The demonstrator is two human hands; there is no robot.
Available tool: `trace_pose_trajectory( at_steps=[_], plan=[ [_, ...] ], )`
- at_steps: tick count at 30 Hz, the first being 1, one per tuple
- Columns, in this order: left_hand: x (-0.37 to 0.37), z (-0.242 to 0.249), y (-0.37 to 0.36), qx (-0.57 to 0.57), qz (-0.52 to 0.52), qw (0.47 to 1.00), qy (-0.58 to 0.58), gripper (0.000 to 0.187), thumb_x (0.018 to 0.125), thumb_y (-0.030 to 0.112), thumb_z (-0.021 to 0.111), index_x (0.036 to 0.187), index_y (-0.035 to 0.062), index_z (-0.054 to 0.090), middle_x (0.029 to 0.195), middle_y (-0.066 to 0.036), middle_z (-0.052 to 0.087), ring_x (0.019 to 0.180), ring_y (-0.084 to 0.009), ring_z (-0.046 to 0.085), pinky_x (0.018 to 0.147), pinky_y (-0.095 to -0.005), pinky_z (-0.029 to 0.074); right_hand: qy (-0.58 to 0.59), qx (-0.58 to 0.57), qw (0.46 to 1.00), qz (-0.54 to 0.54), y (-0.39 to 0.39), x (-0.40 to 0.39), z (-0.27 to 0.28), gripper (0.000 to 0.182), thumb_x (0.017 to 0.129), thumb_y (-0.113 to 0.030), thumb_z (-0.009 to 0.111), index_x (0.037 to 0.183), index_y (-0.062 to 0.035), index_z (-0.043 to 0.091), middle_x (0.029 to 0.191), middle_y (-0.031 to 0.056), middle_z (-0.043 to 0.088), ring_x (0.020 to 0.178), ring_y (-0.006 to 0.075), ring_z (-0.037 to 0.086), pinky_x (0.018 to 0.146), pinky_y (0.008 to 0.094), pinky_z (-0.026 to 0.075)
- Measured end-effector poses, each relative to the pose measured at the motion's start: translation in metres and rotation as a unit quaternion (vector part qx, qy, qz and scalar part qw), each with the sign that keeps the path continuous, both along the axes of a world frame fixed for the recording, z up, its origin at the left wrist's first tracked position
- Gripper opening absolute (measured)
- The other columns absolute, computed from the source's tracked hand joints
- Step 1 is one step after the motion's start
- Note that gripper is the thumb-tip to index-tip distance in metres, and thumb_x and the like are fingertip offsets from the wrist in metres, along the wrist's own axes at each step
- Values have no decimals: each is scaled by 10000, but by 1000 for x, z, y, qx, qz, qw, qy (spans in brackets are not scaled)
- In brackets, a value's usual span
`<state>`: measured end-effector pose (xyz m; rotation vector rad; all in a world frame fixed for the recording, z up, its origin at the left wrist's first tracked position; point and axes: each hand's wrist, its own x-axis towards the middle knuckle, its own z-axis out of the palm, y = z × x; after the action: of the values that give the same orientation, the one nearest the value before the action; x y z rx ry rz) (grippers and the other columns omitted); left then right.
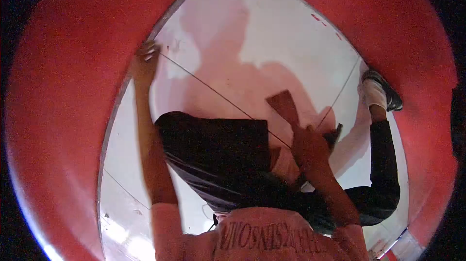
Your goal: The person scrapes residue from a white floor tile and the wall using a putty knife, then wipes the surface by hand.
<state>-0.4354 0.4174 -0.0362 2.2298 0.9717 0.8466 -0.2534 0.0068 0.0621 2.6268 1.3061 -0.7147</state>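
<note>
Left hand (144,62) pins thin taut string (218,93) at white floor's (291,42) red-painted edge; right hand (308,147) grips dark tool (334,137), marking along line.

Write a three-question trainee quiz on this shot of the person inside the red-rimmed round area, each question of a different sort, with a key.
1. True or false: the left hand is pressed at the edge where the white floor meets the red rim.
2. Multiple choice: the thin line runs from the left hand towards A) the shoe, B) the right hand, C) the shirt lettering.
3. Fill in: the floor is lit, and the person's ______ falls across it.

Key: 1 true. 2 B. 3 shadow.
</note>
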Motion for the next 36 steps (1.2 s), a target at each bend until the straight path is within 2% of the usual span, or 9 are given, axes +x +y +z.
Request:
trace_pose_trajectory(
  at_steps=[2,4,6,9,12,18,21,31,36],
  plan=[
    [60,-11,-28,-114,-12,991,-66,278,840,184,688,1049,2,666,982,-135,705,878,-210,686,759,-335,534,25,49,998,39,36,2,-27,321,878,-97,487,1192,-32,473,858,193,578,708,343,639,602,472,533],
    [82,-13,-42,-96,8,989,109,355,793,322,722,1045,75,687,975,-111,704,880,-272,688,799,-352,536,34,25,995,88,58,1,-24,317,898,-86,458,1210,-30,451,860,184,567,688,324,642,581,469,533],
    [83,-1,-41,-105,40,989,98,368,785,343,720,1040,80,688,974,-113,704,888,-286,683,807,-360,538,34,-74,987,138,59,-15,21,294,901,-74,447,1190,-26,461,852,181,563,664,313,642,548,469,527],
    [91,-7,-34,-115,51,991,44,376,782,349,711,1042,79,684,982,-117,702,898,-298,679,817,-381,539,26,-82,989,116,68,-25,4,371,851,-144,559,1198,-38,482,834,186,570,666,357,622,558,482,515],
    [100,-4,-36,-141,5,989,48,378,772,342,718,1046,84,681,973,-128,701,892,-313,678,820,-386,539,5,-25,990,137,116,-17,-12,478,842,-129,563,1286,-66,397,846,179,567,636,357,621,533,471,513],
    [101,-14,-26,-104,-7,994,-22,360,768,344,722,1022,92,685,941,-117,708,875,-302,683,823,-388,540,6,-136,978,159,113,-23,17,502,818,-104,575,1291,-70,408,854,191,572,626,344,632,510,456,512],
    [97,-10,-34,-99,10,995,28,357,763,342,725,1010,88,686,929,-116,709,863,-303,684,808,-393,541,-10,-78,977,199,125,-22,14,315,889,-109,481,1181,5,454,824,187,566,542,296,624,445,418,522],
    [99,-9,-47,-143,-100,968,181,500,793,419,713,1157,88,620,996,-112,696,921,-266,665,880,-379,507,-7,-93,978,186,110,-20,21,273,889,-104,487,1136,11,472,806,173,555,555,303,626,444,406,510],
    [103,-16,-49,-131,-92,981,106,506,773,420,697,1143,84,623,988,-130,693,927,-301,662,867,-399,512,-20,-46,980,190,126,-13,9,260,888,-109,490,1122,4,482,820,166,554,565,291,630,447,393,516]
  ],
)
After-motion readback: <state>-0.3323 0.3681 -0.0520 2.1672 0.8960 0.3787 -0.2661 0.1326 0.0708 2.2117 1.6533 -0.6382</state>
